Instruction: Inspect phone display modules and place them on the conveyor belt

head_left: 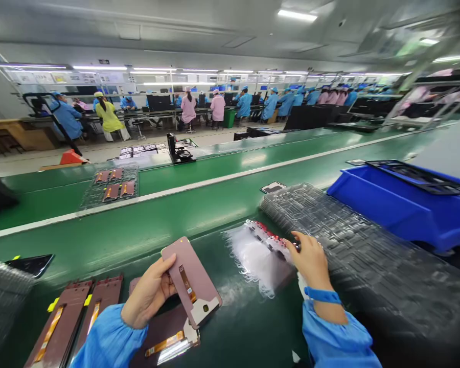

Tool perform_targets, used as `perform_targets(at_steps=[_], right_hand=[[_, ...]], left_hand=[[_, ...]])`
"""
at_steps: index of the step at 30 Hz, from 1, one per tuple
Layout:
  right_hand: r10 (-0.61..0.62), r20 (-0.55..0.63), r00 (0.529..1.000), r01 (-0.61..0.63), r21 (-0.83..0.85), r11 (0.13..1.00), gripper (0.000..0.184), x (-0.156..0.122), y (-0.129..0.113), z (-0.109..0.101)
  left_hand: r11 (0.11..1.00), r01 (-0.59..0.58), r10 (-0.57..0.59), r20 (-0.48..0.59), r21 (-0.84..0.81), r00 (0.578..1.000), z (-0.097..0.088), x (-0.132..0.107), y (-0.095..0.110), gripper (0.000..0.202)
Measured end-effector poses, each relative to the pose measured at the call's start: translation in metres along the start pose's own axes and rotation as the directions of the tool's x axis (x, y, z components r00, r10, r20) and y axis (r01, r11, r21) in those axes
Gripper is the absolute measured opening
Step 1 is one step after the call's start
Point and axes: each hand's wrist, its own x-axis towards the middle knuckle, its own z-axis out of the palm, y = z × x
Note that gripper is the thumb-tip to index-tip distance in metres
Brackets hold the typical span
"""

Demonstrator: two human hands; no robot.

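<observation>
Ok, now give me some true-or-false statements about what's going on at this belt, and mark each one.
1. The left hand holds a phone display panel with an orange flex cable on it. True.
2. The right hand grips a screwdriver. False: it is at a white plastic bundle with red parts on it.
3. A blue wrist strap circles the right wrist. True.
4. The blue bin stands to the left of the hands. False: it is to their right, with a black tray lying across it.
5. Workers in blue and pink coats are at benches beyond the belt. True.
</observation>
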Motion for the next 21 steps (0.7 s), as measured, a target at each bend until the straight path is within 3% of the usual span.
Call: perform_targets(at_steps=[3,5,7,9,10,12,14,16,17,21], right_hand=[[-0.040,0.149,0.988,0.018,0.148,0.989,0.046,-0.022,-0.033,-0.009],[-0.116,0.336,0.935,0.014,0.290,0.957,0.045,-0.043,-0.059,-0.009],[-0.239,0.547,0.802,-0.036,0.443,0.896,0.050,-0.067,-0.085,0.000],[-0.353,0.686,0.637,-0.147,0.557,0.817,0.074,-0.088,-0.110,0.015],[-0.388,0.719,0.576,-0.205,0.587,0.783,0.086,-0.096,-0.121,0.024],[-0.401,0.761,0.511,-0.341,0.607,0.717,0.102,-0.107,-0.139,0.042],[-0.421,0.831,0.362,-0.631,0.551,0.545,0.107,-0.111,-0.152,0.057],[-0.466,0.844,0.265,-0.812,0.456,0.365,0.103,-0.109,-0.157,0.070],[-0.478,0.839,0.261,-0.847,0.436,0.303,0.099,-0.107,-0.156,0.076],[-0.462,0.795,0.394,-0.846,0.510,0.157,0.081,-0.091,-0.136,0.103]], left_hand=[[1.000,0.004,-0.004,0.023,0.005,1.000,0.004,-0.001,-0.002,0.009],[1.000,0.012,-0.012,0.038,0.000,0.999,0.010,-0.001,-0.002,0.006],[1.000,0.021,-0.020,0.068,-0.010,0.998,0.016,-0.001,-0.003,0.005],[1.000,0.020,-0.018,0.114,-0.019,0.993,0.024,-0.001,-0.005,0.008],[1.000,0.016,-0.013,0.137,-0.023,0.990,0.027,0.000,-0.006,0.010],[1.000,0.004,0.001,0.177,-0.023,0.984,0.034,0.002,-0.010,0.015],[1.000,0.029,-0.027,0.237,-0.006,0.971,0.041,0.005,-0.015,0.024],[0.998,0.059,-0.059,0.293,0.009,0.954,0.047,0.010,-0.020,0.033],[0.998,0.058,-0.059,0.308,0.014,0.950,0.049,0.013,-0.021,0.035],[0.991,-0.099,0.061,0.350,0.091,0.935,0.049,0.034,-0.014,0.032]])
